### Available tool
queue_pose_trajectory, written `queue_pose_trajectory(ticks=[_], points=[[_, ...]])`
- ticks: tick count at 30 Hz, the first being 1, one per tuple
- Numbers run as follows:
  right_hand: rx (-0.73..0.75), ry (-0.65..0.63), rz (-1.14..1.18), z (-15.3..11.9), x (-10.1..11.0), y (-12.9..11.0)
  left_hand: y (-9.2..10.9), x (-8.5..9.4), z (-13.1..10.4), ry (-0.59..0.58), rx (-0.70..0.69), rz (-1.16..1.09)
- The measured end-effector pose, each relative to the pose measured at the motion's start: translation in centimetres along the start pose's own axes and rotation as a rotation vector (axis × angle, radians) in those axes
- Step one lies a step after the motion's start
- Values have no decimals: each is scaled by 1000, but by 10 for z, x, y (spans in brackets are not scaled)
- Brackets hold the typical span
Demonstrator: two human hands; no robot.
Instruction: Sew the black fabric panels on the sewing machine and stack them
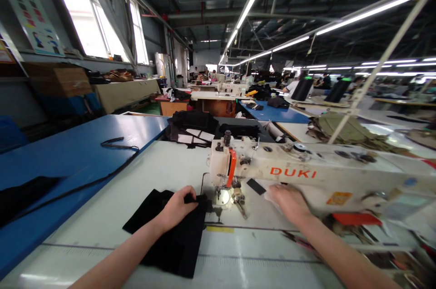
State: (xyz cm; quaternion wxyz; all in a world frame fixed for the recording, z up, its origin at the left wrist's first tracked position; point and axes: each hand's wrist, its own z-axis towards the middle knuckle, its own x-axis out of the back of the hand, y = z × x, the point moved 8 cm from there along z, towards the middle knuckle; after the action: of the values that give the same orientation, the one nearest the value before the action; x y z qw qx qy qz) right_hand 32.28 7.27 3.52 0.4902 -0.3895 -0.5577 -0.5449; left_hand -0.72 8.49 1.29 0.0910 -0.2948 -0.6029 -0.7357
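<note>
My left hand is closed on the upper edge of a black fabric piece, thumb and fingers pinched together. The cloth lies flat on the pale sewing table, left of the needle area of a white sewing machine marked DUKI. Under the machine's arm, my right hand has its fingers curled at a pale sheet-like piece; what exactly they grip is partly hidden. Just left of those fingers lies a small black rectangular strip. A lamp lights the presser foot area between my hands.
A blue table adjoins on the left, with a long black strip across it. Black fabric pieces are heaped behind the machine. Scissors-like tools lie near my right forearm. A thread stand pole rises at right.
</note>
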Motion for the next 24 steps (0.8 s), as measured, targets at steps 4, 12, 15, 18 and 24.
queue_pose_trajectory(ticks=[4,12,15,18,24], points=[[-33,27,-9,-2,3,4,-2,-1,2,4,7,-10],[-15,21,46,-4,5,3,-10,4,-3,103,54,32],[-17,6,44,-5,6,-1,-12,6,-6,155,75,66],[-42,17,32,-7,7,-4,-14,6,-8,184,82,99],[-132,64,30,-7,12,12,-15,5,-10,201,86,128]])
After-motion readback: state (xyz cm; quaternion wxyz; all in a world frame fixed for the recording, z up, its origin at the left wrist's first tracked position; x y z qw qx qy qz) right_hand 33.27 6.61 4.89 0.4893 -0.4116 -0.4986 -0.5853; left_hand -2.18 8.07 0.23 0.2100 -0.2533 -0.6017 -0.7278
